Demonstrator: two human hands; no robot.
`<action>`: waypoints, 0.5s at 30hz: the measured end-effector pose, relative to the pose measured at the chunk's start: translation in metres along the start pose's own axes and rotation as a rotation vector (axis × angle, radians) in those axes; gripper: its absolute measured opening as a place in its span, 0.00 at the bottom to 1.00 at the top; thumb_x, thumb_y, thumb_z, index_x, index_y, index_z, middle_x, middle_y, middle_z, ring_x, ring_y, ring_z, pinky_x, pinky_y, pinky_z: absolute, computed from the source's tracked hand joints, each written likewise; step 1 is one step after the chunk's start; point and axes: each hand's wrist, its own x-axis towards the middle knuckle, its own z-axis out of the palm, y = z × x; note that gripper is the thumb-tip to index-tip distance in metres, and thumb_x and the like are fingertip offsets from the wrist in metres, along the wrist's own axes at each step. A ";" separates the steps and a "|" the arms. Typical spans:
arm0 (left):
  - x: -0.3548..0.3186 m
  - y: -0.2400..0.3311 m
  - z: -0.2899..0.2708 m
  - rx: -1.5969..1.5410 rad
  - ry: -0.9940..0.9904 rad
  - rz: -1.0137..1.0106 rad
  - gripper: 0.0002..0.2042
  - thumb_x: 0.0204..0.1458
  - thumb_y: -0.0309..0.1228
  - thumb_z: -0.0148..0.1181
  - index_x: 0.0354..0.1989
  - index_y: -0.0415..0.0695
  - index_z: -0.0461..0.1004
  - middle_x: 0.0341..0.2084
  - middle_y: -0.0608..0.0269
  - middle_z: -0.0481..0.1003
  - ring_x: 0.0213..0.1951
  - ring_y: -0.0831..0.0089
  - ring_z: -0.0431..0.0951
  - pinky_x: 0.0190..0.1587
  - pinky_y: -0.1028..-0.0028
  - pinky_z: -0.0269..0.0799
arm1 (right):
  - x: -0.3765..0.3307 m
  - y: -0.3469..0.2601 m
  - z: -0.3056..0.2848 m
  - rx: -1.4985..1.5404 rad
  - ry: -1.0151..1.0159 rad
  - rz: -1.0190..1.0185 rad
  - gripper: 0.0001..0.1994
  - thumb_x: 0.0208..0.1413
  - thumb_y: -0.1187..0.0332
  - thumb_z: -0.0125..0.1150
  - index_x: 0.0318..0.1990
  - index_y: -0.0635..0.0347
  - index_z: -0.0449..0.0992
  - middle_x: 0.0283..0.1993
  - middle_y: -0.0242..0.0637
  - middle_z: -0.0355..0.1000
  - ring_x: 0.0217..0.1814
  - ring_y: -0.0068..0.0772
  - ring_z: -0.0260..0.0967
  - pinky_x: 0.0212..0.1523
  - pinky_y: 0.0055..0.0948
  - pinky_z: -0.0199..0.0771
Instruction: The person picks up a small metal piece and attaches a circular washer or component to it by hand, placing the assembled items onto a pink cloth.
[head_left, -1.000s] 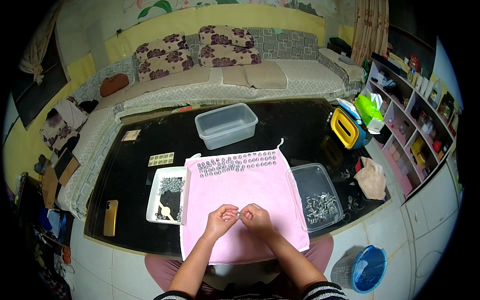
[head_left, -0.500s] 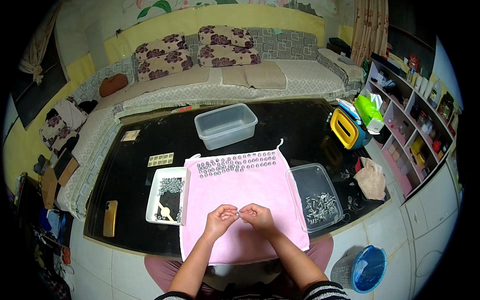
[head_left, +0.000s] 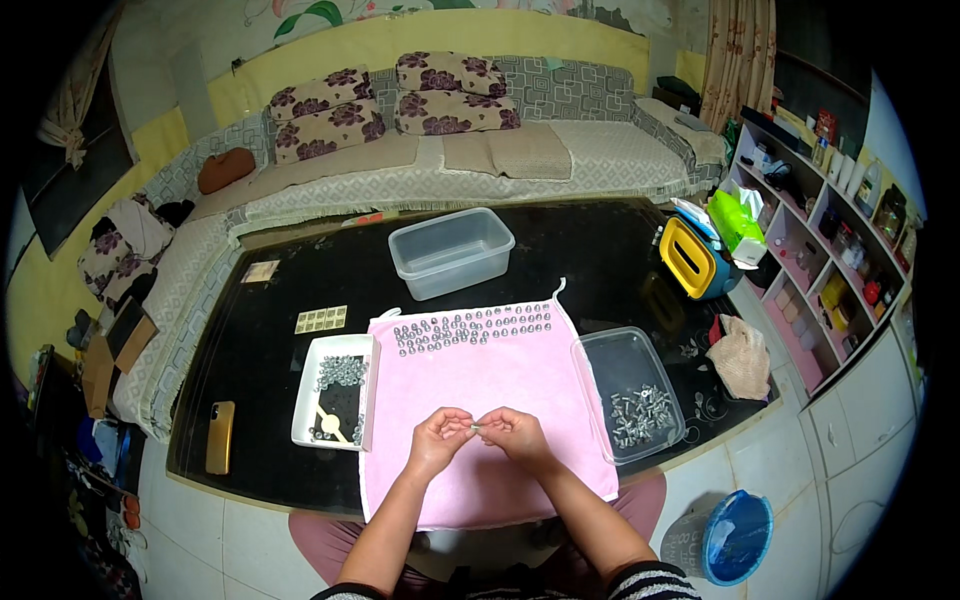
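My left hand (head_left: 442, 442) and my right hand (head_left: 513, 434) meet fingertip to fingertip over a pink towel (head_left: 450, 385). Pinched between them is a small silvery metal piece (head_left: 475, 427), too small to tell its exact kind. Rows of small metal pieces (head_left: 470, 328) stand across the towel's far part. On the left, a white box (head_left: 369, 400) holds many round metal nuts (head_left: 343, 371) and a cream-coloured spoon-like tool (head_left: 332, 427). To the right, a clear shallow tray (head_left: 590, 365) contains a heap of silvery bolts (head_left: 641, 415).
Beyond the towel stands a clear plastic tub (head_left: 452, 262) on the black table (head_left: 560, 240). A gold phone (head_left: 220, 437) lies at the left, and a blue-yellow box (head_left: 687, 257) is at the far right beside a beige cloth (head_left: 740, 357). A blue bucket (head_left: 738, 537) stands on the floor.
The fingers of both hands have shifted very slightly around the small metal piece. Everything else stays where it was.
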 end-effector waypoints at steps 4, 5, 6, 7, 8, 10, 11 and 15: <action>0.000 0.002 0.002 0.031 0.017 0.007 0.10 0.42 0.15 0.57 0.35 0.36 0.68 0.29 0.61 0.72 0.32 0.79 0.73 0.37 0.82 0.71 | 0.002 0.004 -0.002 0.002 0.004 0.011 0.07 0.48 0.74 0.57 0.34 0.67 0.71 0.27 0.31 0.69 0.28 0.16 0.65 0.31 0.15 0.67; 0.000 0.002 0.002 0.029 0.020 0.009 0.10 0.42 0.15 0.57 0.34 0.36 0.68 0.29 0.61 0.72 0.32 0.79 0.73 0.37 0.82 0.71 | 0.002 0.005 -0.001 -0.008 0.031 0.021 0.07 0.48 0.74 0.57 0.34 0.67 0.71 0.27 0.32 0.69 0.28 0.17 0.65 0.31 0.16 0.68; 0.000 0.001 0.002 0.027 0.022 0.010 0.10 0.42 0.15 0.57 0.34 0.36 0.68 0.29 0.61 0.72 0.32 0.79 0.73 0.37 0.82 0.71 | 0.003 0.005 0.001 -0.017 0.059 0.031 0.07 0.48 0.74 0.57 0.34 0.67 0.71 0.28 0.32 0.70 0.29 0.17 0.65 0.31 0.16 0.68; 0.001 0.001 0.002 0.025 0.025 0.012 0.10 0.42 0.15 0.57 0.34 0.36 0.68 0.29 0.61 0.72 0.32 0.79 0.73 0.37 0.82 0.71 | 0.003 0.006 0.002 -0.027 0.086 0.041 0.07 0.48 0.74 0.57 0.34 0.67 0.71 0.28 0.33 0.70 0.29 0.17 0.66 0.31 0.16 0.68; 0.000 0.001 0.003 0.031 0.031 0.010 0.10 0.42 0.15 0.57 0.34 0.36 0.68 0.29 0.61 0.72 0.32 0.79 0.73 0.37 0.82 0.71 | 0.004 0.006 0.003 -0.017 0.092 0.033 0.07 0.48 0.74 0.57 0.34 0.68 0.71 0.28 0.33 0.70 0.29 0.18 0.66 0.31 0.16 0.69; 0.000 0.003 0.004 0.043 0.044 0.007 0.10 0.42 0.15 0.57 0.34 0.36 0.68 0.29 0.61 0.72 0.32 0.79 0.73 0.37 0.82 0.71 | 0.004 0.007 0.005 0.002 0.104 0.017 0.07 0.48 0.73 0.57 0.34 0.68 0.71 0.29 0.34 0.70 0.29 0.18 0.67 0.31 0.17 0.70; 0.000 0.002 0.004 0.042 0.049 0.015 0.10 0.42 0.15 0.57 0.34 0.36 0.68 0.29 0.61 0.72 0.32 0.79 0.73 0.37 0.82 0.71 | 0.004 0.008 0.005 0.028 0.095 0.002 0.07 0.48 0.73 0.57 0.33 0.68 0.71 0.30 0.34 0.70 0.29 0.19 0.67 0.31 0.17 0.70; 0.001 -0.001 0.003 0.035 0.051 0.035 0.10 0.42 0.15 0.57 0.34 0.36 0.68 0.29 0.61 0.72 0.32 0.79 0.73 0.37 0.82 0.71 | 0.005 0.010 0.004 0.060 0.087 -0.027 0.07 0.49 0.72 0.57 0.33 0.68 0.71 0.29 0.35 0.70 0.29 0.20 0.67 0.30 0.17 0.70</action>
